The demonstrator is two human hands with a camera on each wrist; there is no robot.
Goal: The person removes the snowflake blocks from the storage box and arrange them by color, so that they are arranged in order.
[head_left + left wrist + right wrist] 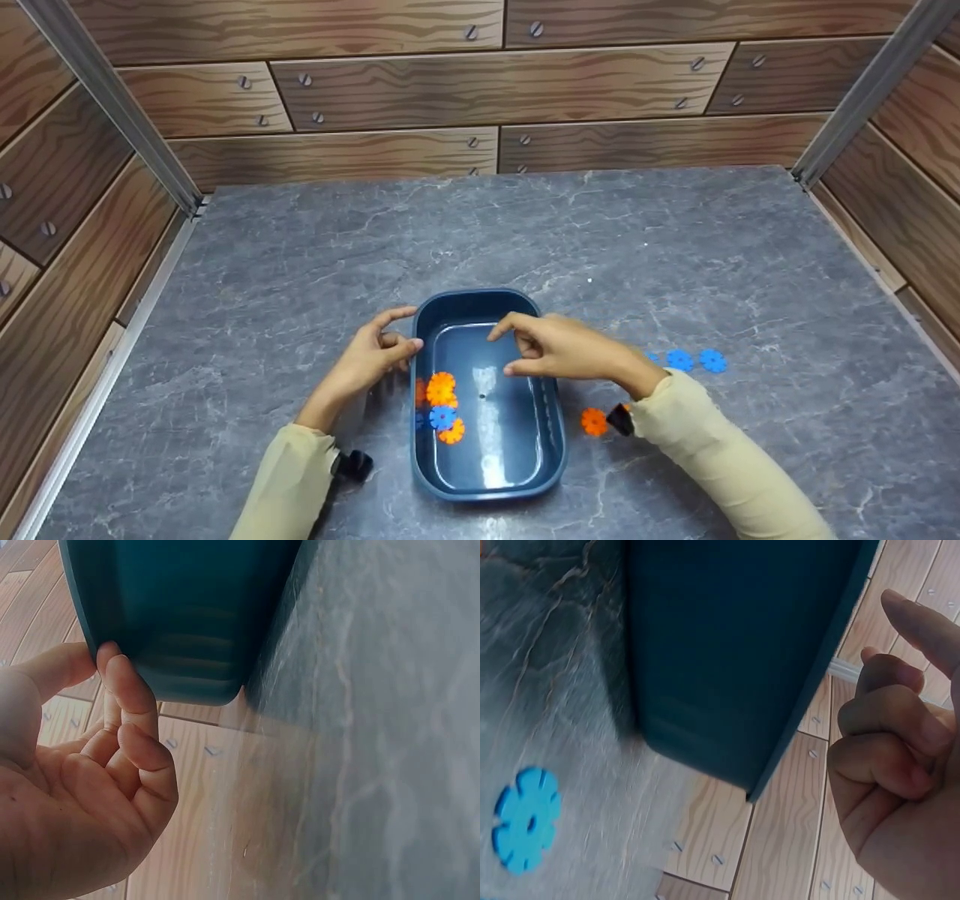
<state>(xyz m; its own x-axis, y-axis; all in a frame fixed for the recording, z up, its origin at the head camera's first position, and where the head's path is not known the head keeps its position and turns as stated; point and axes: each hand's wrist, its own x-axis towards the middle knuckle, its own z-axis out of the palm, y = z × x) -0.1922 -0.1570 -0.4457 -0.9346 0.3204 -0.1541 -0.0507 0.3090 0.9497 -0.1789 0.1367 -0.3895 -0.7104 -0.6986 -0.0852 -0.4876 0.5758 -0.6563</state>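
Observation:
A dark blue tub (487, 496) stands on the grey marbled table. Thumb and fingers of my left hand (367, 356) grip its left rim; the left wrist view shows the left hand (97, 780) at the edge of the tub (172, 622). Over the tub's right side hovers my right hand (566, 349), index finger and thumb apart, the other fingers curled, holding nothing. In the right wrist view that hand (900, 757) is beyond the tub's rim. Inside the tub, along its left side, lie orange flower-shaped discs (441, 388) and a blue disc (442, 418).
Right of the tub, blue discs (679, 360) lie in a row on the table (300, 255), and an orange disc (593, 421) lies near the right sleeve. Another blue disc (526, 820) shows in the right wrist view. Wood-patterned panels (487, 86) surround the table's back and sides.

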